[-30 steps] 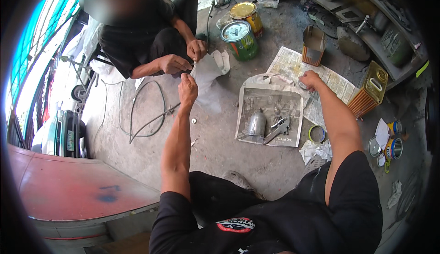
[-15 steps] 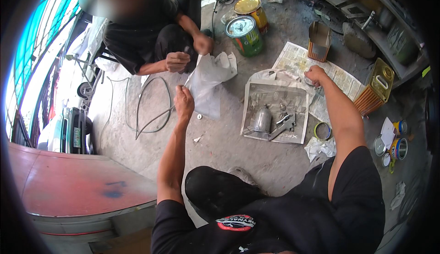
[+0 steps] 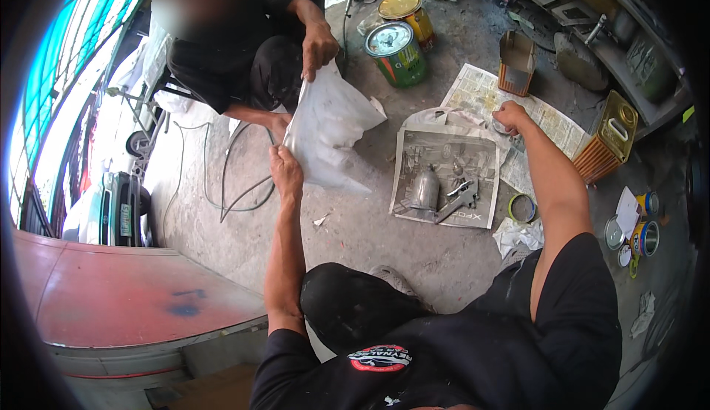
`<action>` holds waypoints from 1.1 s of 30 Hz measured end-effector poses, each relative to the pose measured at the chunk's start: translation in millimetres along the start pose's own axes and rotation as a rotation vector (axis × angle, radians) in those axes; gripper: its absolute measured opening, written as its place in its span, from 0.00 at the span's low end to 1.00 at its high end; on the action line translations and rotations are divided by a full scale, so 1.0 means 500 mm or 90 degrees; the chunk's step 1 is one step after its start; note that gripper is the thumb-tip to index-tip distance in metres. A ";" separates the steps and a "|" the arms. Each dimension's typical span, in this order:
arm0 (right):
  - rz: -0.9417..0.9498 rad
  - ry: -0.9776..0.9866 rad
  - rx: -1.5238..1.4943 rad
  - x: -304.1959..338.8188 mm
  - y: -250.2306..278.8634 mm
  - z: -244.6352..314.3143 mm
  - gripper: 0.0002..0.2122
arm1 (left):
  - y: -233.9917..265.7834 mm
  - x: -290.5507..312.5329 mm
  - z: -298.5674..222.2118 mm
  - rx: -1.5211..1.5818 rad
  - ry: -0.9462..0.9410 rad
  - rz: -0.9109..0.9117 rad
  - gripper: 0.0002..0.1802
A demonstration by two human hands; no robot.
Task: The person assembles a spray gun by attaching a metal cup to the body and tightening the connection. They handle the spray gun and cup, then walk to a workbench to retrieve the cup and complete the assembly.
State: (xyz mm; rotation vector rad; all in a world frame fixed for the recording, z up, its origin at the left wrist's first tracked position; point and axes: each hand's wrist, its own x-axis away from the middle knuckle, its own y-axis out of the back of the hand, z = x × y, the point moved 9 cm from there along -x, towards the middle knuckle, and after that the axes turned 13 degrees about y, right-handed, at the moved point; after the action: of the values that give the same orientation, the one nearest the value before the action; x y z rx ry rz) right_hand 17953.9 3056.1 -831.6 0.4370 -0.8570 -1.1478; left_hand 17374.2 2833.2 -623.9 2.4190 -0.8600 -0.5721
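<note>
My left hand [image 3: 286, 170] is closed on the lower left edge of a whitish translucent plastic sheet or bag [image 3: 333, 132]. The co-worker's hand [image 3: 319, 49] grips its top corner, and their other hand is at the same left edge, just above mine. Out to the right, my right hand [image 3: 512, 118] is closed over a small greyish round thing, mostly hidden by the fingers, at the newspaper [image 3: 551, 125]. Between my hands, a metal cup [image 3: 424, 189] and a spray gun [image 3: 460, 201] lie on a dark printed sheet [image 3: 481, 166].
A green can [image 3: 399, 62] and a yellow can [image 3: 414, 18] stand beyond the sheet. At right are a rectangular tin [image 3: 612, 132], a cut-open tin [image 3: 516, 66], a tape roll [image 3: 521, 208] and crumpled paper [image 3: 515, 238]. A hose [image 3: 240, 206] loops at left, near a red panel [image 3: 133, 291].
The plastic has been raised and spread, and the co-worker's hand has come up with its top corner. My left hand has shifted slightly left and down. My right hand stays almost still.
</note>
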 end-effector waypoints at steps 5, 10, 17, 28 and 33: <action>-0.019 -0.012 -0.023 -0.002 0.003 -0.018 0.21 | -0.027 0.012 -0.043 0.036 -0.036 0.003 0.18; 0.000 -0.004 -0.022 -0.005 -0.007 -0.009 0.20 | -0.067 0.007 -0.100 0.031 -0.042 0.017 0.19; 0.017 -0.028 -0.034 -0.011 -0.017 -0.037 0.20 | -0.123 -0.032 -0.167 0.115 -0.064 0.064 0.19; -0.002 -0.058 -0.058 -0.023 -0.015 -0.101 0.18 | -0.187 -0.057 -0.162 0.251 0.080 0.121 0.15; 0.020 -0.066 -0.061 -0.027 -0.032 -0.086 0.18 | -0.132 -0.077 -0.072 0.338 0.078 0.134 0.09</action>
State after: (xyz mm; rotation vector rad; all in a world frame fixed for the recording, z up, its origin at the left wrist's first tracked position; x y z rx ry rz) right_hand 17975.2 3057.5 -874.3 0.2863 -0.8922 -1.1853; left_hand 17395.9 2914.8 -625.9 2.7343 -1.3248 -0.1186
